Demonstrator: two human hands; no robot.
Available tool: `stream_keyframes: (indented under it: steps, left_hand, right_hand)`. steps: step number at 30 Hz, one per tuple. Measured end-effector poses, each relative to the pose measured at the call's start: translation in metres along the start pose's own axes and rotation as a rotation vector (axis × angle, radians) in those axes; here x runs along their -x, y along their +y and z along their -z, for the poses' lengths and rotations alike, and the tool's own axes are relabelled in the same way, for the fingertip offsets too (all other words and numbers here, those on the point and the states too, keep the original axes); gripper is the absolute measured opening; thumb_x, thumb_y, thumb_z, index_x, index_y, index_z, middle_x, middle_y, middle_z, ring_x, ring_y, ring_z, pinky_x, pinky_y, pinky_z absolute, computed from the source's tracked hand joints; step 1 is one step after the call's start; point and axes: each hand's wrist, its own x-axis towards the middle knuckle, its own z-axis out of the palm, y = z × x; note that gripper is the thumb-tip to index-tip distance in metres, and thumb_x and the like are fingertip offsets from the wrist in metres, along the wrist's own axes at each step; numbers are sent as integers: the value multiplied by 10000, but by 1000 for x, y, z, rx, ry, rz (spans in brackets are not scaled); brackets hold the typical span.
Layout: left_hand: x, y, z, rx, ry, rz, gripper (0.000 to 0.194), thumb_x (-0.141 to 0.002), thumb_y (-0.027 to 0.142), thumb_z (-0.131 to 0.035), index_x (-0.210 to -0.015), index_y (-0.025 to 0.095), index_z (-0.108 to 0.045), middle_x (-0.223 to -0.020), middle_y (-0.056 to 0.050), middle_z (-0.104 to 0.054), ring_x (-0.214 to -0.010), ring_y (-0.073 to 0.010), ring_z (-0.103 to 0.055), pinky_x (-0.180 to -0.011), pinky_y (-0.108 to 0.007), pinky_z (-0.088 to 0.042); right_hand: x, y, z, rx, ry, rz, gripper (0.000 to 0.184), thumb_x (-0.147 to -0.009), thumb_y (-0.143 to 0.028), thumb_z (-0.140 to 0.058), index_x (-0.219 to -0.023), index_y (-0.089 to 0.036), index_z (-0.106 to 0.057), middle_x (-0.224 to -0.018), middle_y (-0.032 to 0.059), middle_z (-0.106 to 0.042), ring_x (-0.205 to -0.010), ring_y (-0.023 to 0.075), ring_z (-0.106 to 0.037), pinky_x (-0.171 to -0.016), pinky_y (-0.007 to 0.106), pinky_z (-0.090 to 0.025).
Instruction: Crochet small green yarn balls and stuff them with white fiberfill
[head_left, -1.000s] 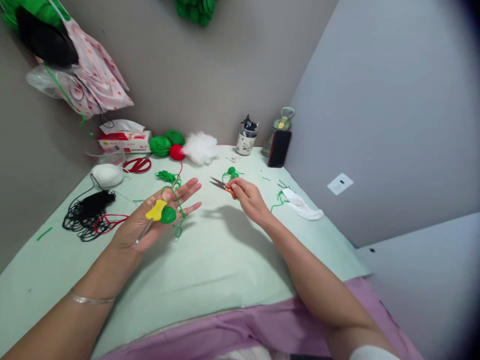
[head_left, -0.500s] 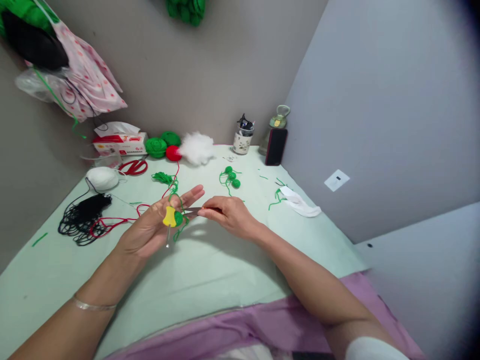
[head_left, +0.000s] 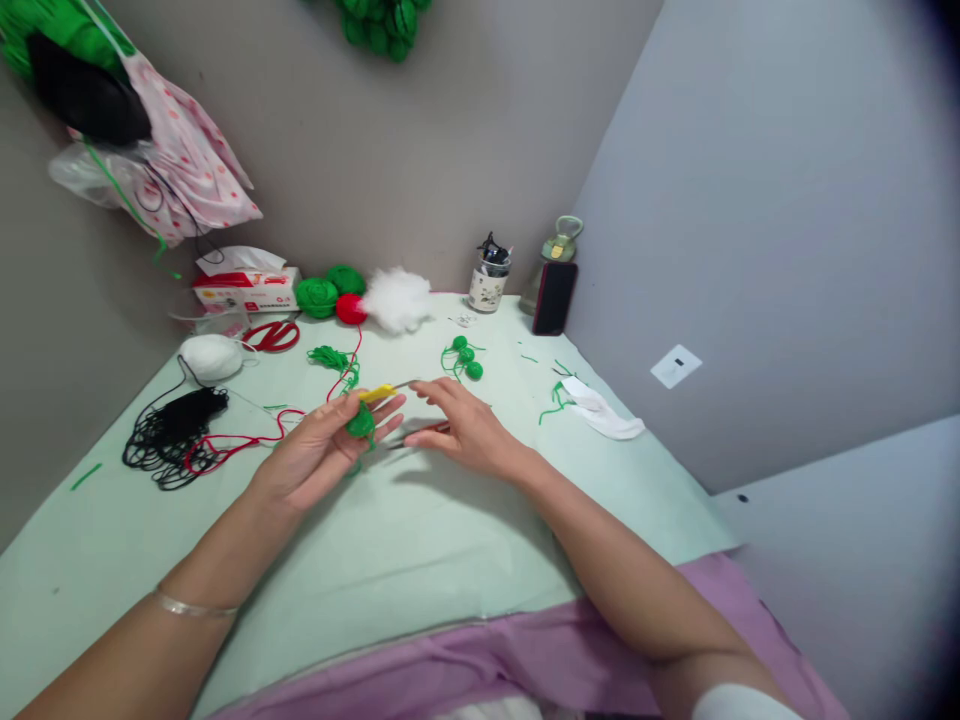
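My left hand [head_left: 319, 445] holds a small green crocheted ball [head_left: 360, 421] and a yellow-handled crochet hook [head_left: 376, 393] between thumb and fingers. The hook's thin metal shaft points right, to the fingertips of my right hand [head_left: 472, 425]. In that right hand is a pair of small metal thread snips [head_left: 409, 441], partly hidden by the fingers, with the tips just right of the ball. Green yarn trails below the ball. Behind my left hand lies a loose green yarn bundle [head_left: 328, 357]. Several finished green balls [head_left: 466, 355] rest farther back.
Black yarn [head_left: 176, 425], red yarn [head_left: 232, 447] and a white yarn ball [head_left: 211, 356] lie at left. Along the back are red-handled scissors [head_left: 274, 336], a tissue box [head_left: 251, 290], white stuffing [head_left: 397, 300], a pen cup [head_left: 487, 287] and a phone [head_left: 555, 298]. A white cloth [head_left: 604, 408] lies right.
The crochet hook has swung from pointing down to pointing right, up by my right fingertips. The snips have drawn away from the green ball and sit lower. My right fingers have spread.
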Motion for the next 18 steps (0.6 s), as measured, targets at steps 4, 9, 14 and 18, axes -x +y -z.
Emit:
stream_keyframes:
  steps: [4, 9, 14, 18]
  left_hand:
    - [0, -17, -6, -70, 10, 69, 175, -790, 278, -860, -839, 153, -746, -810, -16, -714, -766, -138, -685, -713, -228, -583]
    - [6, -28, -12, -127, -27, 123, 206, -864, 278, -798, -1038, 181, -747, -730, 17, -633, -619, -79, -563, -547, -162, -480]
    - [6, -25, -9, -145, -20, 138, 322, -918, 296, -729, -1212, 164, -719, -772, 4, -594, -628, -75, -537, -548, -155, -461]
    - [6, -25, -5, -140, -14, 127, 249, -930, 280, -694, -1137, 149, -740, -817, -10, -590, -640, -81, -545, -556, -167, -466]
  right_hand:
    - [2, -5, -6, -111, 124, 180, 656, -938, -499, -660, -1508, -273, -427, -1439, 148, -558, -1247, 257, -584, -1025, 450, -518]
    - [0, -9, -11, 93, 271, 328, 330, -1040, -221, -467, -1338, -209, -608, -1264, 133, -675, -1178, 225, -614, -1008, 407, -511]
    - [-5, 21, 6, 245, 428, 137, 463, -941, -41, -380, -1276, -189, -664, -1191, 137, -713, -1137, 268, -610, -1039, 482, -438]
    - [-6, 34, 19, 44, 496, -108, 377, -974, -129, -388, -1216, -192, -670, -1158, 129, -712, -912, 226, -641, -915, 429, -496]
